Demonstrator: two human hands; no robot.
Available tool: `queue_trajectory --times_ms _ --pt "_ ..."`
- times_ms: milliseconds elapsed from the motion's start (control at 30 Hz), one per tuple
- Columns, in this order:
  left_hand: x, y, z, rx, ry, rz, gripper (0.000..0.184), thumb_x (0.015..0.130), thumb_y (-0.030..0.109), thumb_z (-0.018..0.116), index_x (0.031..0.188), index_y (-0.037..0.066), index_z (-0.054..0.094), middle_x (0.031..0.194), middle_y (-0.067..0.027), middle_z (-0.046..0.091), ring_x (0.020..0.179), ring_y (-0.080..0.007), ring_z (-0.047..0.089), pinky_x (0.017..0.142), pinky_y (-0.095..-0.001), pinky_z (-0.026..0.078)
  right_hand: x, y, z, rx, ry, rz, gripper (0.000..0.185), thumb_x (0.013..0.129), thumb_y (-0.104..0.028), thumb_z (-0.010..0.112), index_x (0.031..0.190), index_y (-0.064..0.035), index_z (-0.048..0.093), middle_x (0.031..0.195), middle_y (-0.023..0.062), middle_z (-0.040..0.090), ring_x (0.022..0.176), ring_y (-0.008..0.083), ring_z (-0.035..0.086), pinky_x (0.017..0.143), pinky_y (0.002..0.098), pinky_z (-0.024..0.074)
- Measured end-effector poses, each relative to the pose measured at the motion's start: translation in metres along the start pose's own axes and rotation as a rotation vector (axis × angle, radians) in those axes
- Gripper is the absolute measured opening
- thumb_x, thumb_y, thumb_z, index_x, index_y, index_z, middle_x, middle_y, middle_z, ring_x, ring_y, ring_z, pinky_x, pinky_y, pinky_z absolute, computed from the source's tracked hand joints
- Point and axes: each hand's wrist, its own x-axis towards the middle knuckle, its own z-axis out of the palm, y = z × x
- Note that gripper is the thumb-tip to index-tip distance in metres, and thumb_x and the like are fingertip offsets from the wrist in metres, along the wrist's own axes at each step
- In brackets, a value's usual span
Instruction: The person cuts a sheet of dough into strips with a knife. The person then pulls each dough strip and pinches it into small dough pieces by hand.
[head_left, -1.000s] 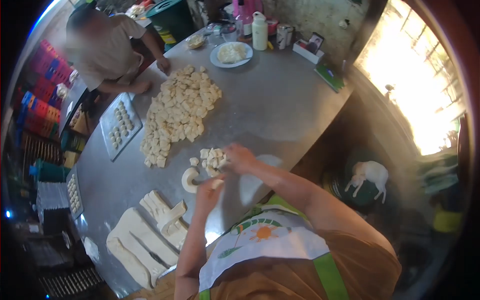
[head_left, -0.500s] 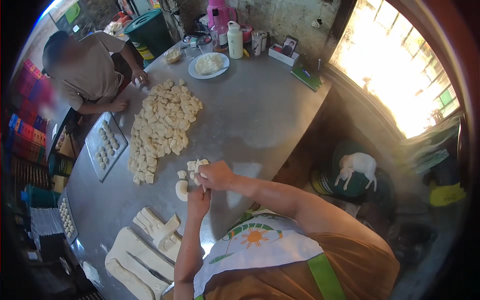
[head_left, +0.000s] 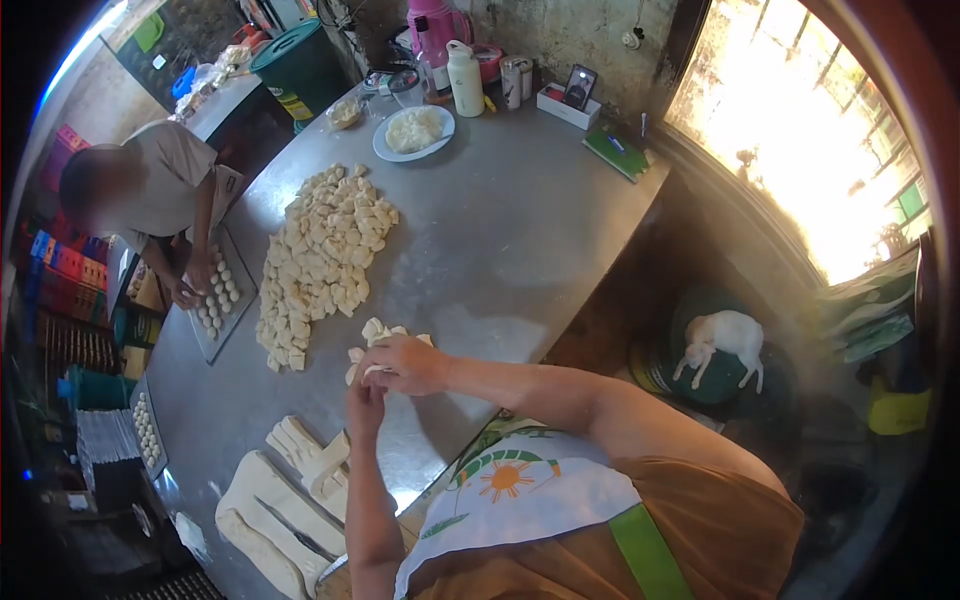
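Note:
My left hand (head_left: 366,395) and my right hand (head_left: 408,364) meet over the front part of the steel table. A pale piece of dough (head_left: 377,369) shows at the fingers of both, which are closed around it; most of it is hidden. Several small cut dough pieces (head_left: 374,330) lie just beyond my knuckles. Farther off spreads a big heap of dough chunks (head_left: 325,250). Nearer me, left of my left forearm, are thick dough strips (head_left: 300,450) and a large folded slab of dough (head_left: 250,490) with a dark knife (head_left: 295,527) lying on it.
Across the table, a co-worker (head_left: 170,180) has both hands at a tray (head_left: 240,318) of dough balls. Another tray (head_left: 150,430) of balls sits at the left edge. A plate (head_left: 382,150) with white food, a bottle (head_left: 465,80) and a notebook (head_left: 615,155) stand at the back. A white animal (head_left: 728,335) lies right.
My hands have moved slightly left and closer together; the curved dough strip beside them no longer shows on the table. The co-worker has bent down and brought both hands to the tray.

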Motion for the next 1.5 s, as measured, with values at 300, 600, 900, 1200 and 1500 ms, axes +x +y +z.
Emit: queue_trajectory --times_ms 300,600,900,1200,1500 --pt "-0.04 0.013 0.012 0.024 -0.302 -0.003 0.037 0.091 0.002 0.063 0.128 0.003 0.064 0.084 -0.0079 0.07 0.069 -0.0267 0.067 0.065 -0.036 0.052 -0.033 0.047 -0.017 -0.618 -0.076 0.414 0.037 0.078 -0.035 0.073 0.098 -0.0055 0.065 0.095 0.0182 0.067 0.086 0.0388 0.066 0.077 0.0452 0.0522" --pt "-0.003 -0.009 -0.007 -0.09 -0.171 0.092 0.037 0.086 -0.003 0.061 0.122 0.002 0.068 0.091 -0.0103 0.072 0.079 -0.0287 0.068 0.075 -0.0374 0.053 -0.017 0.001 0.023 -0.155 -0.051 0.116 0.032 0.08 -0.032 0.073 0.095 -0.005 0.065 0.098 0.019 0.067 0.087 0.0367 0.067 0.076 0.0446 0.0525" --pt "-0.026 0.032 -0.013 0.142 -0.49 0.058 0.035 0.085 -0.005 0.059 0.118 0.0 0.069 0.094 -0.0121 0.072 0.085 -0.0288 0.069 0.083 -0.0338 0.054 -0.033 0.039 -0.01 -0.63 -0.048 0.693 0.03 0.081 -0.03 0.073 0.095 -0.0051 0.065 0.093 0.019 0.067 0.086 0.0364 0.067 0.074 0.045 0.0523" --pt "-0.017 0.026 -0.017 -0.089 -0.085 0.059 0.031 0.086 -0.009 0.057 0.114 -0.002 0.069 0.088 -0.0076 0.071 0.081 -0.0117 0.063 0.079 -0.0288 0.053 -0.017 -0.013 0.024 -0.232 -0.136 0.089 0.03 0.082 -0.031 0.072 0.097 -0.0052 0.065 0.088 0.0189 0.068 0.084 0.0343 0.068 0.073 0.0447 0.0525" --pt "-0.034 0.069 -0.003 0.2 -0.379 0.146 0.033 0.088 0.004 0.065 0.122 0.001 0.064 0.094 -0.0089 0.072 0.078 -0.0176 0.067 0.067 -0.0331 0.051 -0.001 0.01 -0.033 -0.429 -0.167 0.615 0.028 0.085 -0.029 0.069 0.1 -0.0053 0.065 0.09 0.0156 0.067 0.085 0.0327 0.068 0.076 0.0439 0.0524"
